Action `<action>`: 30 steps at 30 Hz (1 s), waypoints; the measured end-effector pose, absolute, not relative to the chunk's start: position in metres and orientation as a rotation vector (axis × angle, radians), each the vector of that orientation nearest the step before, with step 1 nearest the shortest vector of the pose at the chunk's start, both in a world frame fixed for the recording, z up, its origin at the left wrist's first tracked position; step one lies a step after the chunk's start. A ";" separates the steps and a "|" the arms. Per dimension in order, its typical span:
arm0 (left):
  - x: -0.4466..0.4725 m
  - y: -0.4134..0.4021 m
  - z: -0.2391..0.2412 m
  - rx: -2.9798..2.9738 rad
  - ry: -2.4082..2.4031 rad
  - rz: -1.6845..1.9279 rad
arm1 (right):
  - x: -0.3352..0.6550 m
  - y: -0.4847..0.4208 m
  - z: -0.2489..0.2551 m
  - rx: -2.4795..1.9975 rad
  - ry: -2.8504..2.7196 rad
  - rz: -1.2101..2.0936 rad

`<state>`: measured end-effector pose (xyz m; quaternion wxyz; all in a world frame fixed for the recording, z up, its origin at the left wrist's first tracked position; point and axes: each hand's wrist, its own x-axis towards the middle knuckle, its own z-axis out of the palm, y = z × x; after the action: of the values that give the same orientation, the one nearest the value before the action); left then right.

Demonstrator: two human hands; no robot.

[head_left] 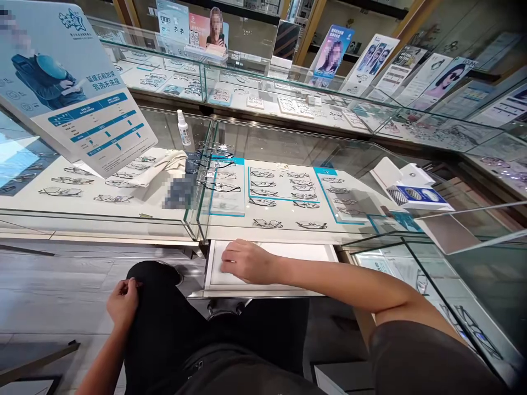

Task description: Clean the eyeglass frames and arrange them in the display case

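Observation:
My right hand (246, 261) rests palm down on a white pulled-out drawer tray (313, 253) below the glass display counter (263, 181), its fingers curled loosely on the tray's left part. Nothing shows in it. My left hand (122, 301) sits by my raised knee in black trousers, fingers pinched together at the fabric. Several pairs of glasses (216, 164) lie stacked on the counter top beside a folded cloth (160, 167) and a small white spray bottle (183, 128).
Rows of spectacle frames lie on white trays (284, 186) inside the case. A large tilted poster (69, 82) stands at the left. A white box with a blue lid (414, 195) sits on the right of the counter. More glass cases stand behind and at the right.

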<state>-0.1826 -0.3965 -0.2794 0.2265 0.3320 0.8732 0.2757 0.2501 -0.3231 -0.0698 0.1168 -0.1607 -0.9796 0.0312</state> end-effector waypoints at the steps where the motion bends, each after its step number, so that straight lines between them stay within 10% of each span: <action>1: -0.184 -0.398 -0.280 0.915 2.407 0.759 | 0.250 -0.324 -0.070 -0.486 -2.874 0.096; 15: -0.194 -0.402 -0.287 0.955 2.419 0.744 | 0.337 -0.208 -0.134 -1.828 -2.709 0.033; 30: -0.193 -0.395 -0.296 0.921 2.403 0.787 | 0.370 -0.172 -0.176 -1.923 -2.649 -0.020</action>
<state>-0.1931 -0.3947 -0.2958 0.2235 0.3336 0.8703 0.2851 0.3700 -0.1719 -0.1759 -0.0658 -0.5863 -0.8074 -0.0061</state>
